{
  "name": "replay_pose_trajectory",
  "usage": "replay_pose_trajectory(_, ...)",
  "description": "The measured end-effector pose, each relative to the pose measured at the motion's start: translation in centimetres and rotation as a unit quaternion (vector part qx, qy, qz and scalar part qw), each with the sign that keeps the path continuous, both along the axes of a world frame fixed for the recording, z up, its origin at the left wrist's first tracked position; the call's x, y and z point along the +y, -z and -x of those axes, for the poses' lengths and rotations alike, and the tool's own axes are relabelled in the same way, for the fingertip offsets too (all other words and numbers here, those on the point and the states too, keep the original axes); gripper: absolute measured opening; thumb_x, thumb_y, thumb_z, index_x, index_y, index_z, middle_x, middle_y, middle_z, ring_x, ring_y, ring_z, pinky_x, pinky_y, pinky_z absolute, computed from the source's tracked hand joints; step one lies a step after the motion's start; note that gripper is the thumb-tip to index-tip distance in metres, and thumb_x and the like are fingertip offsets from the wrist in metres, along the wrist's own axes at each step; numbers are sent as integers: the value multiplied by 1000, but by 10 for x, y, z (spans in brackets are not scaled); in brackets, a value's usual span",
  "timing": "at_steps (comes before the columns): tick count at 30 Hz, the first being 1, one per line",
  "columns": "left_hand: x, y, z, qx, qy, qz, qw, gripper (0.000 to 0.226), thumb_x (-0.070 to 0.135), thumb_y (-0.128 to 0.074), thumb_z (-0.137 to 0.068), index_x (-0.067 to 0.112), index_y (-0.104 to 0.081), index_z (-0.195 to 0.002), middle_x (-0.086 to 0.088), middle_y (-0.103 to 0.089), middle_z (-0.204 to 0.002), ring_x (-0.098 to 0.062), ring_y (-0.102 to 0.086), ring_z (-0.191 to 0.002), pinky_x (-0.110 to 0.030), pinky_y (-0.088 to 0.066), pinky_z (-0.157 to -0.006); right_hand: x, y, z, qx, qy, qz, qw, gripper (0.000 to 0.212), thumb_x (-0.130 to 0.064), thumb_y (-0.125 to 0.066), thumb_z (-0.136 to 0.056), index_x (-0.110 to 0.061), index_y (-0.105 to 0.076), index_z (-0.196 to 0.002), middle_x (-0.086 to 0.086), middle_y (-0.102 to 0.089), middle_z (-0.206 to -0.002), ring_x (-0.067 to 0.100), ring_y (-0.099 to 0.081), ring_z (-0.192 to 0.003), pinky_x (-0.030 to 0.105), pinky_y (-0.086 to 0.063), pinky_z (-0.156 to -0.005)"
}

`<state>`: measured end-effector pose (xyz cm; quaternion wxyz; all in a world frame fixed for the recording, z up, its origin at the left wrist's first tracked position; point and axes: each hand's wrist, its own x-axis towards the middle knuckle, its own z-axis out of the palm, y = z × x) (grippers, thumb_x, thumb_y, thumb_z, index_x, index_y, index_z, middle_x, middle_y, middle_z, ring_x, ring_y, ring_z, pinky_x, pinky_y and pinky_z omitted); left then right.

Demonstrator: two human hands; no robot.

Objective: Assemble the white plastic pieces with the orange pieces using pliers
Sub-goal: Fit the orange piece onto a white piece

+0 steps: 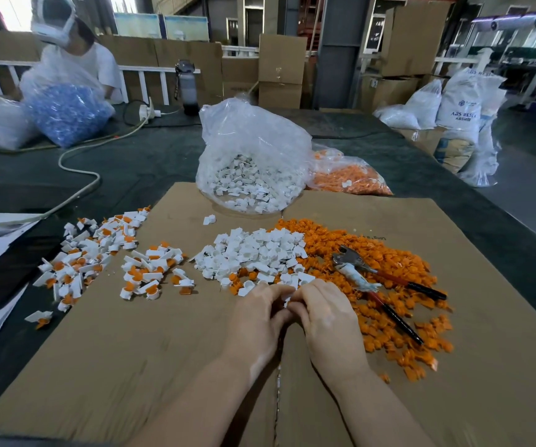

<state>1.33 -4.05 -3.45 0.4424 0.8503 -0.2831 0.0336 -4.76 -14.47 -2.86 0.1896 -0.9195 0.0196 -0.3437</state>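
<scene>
Left hand: the left hand (257, 312) sits knuckles-up on the cardboard sheet (124, 350), fingers curled in toward the other hand, pinching at a small white piece (287, 301) between the two.
Right hand: the right hand (323, 312) mirrors it, fingers bent and tips meeting the left's; it has hold of the same white piece. Whether an orange part is in there too I cannot tell, as the fingers cover it.
Step in hand: looks like fitting one pair together by hand, before any squeezing.
Pliers: the pliers (376, 279) lie untouched on the orange pile (395, 285), just right of the hands, handles pointing toward the person.
Supplies: the loose white pile (253, 253) is just beyond the fingertips, touching the orange pile.
Finished pieces: joined white-and-orange bits (99, 253) are scattered to the left.
Next move: probably the right hand frees itself to reach the pliers while the left keeps the piece steady.
</scene>
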Motion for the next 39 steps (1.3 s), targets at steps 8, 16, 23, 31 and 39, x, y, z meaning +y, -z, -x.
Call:
replay_pose_trajectory(8,1,-2,1,-10,12,-5,1000,25,17,-66,-84,24,-67,-108,20,-52,-85,9,-47,-75,3,-32,-71,0,0,0,4,23,23,999,14,-5,-75,-75,-6,-61,-72,6,-57,-70,24,-55,-65,39,-49,-57)
replay_pose_trajectory(16,2,-5,0,71,-3,60,996,30,17,-69,-82,22,-65,-112,20,-58,-92,9,-53,-85,3,-36,-73,-3,-2,3,-3,8,-105,994,7,-5,-70,-80,-10,-69,-84,-2,-63,-79,17,-58,-81,37,-50,-72)
replay_pose_trajectory(23,2,-8,1,87,22,61,994,27,11,-69,-82,22,-67,-107,18,-60,-91,11,-53,-86,2,-36,-73,-2,-4,3,22,-7,-69,997,14,2,-69,-78,-12,-66,-77,-2,-60,-79,19,-55,-78,35,-44,-70)
replay_pose_trajectory(31,5,-9,2,116,-33,139,983,25,10,-66,-84,33,-60,-92,5,-60,-92,0,-55,-77,-3,-39,-68,-3,0,1,-7,48,-53,997,11,-5,-72,-79,-14,-70,-85,-3,-63,-81,19,-57,-77,30,-39,-68)
replay_pose_trajectory(39,47,-12,-32,45,-215,115,969,16,1,-61,-86,13,-70,-90,0,-42,-96,-6,-48,-82,2,-29,-75,-4,4,0,-19,72,-43,996,15,2,-75,-73,-10,-71,-80,1,-63,-76,24,-58,-72,37,-44,-65)
